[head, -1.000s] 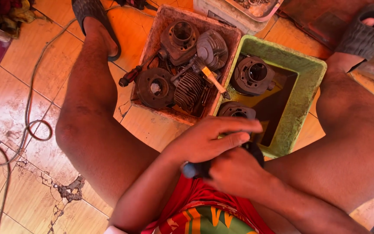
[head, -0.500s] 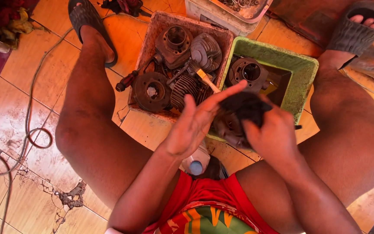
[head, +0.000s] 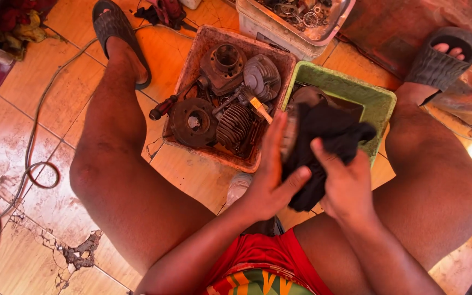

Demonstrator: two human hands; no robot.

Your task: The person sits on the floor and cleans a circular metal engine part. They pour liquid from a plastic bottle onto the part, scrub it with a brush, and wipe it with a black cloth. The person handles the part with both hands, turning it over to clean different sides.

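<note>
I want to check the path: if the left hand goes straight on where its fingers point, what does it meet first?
The left hand points up the picture, toward the finned engine cylinder in the pink tray; probably that comes first, though depth is unclear.
</note>
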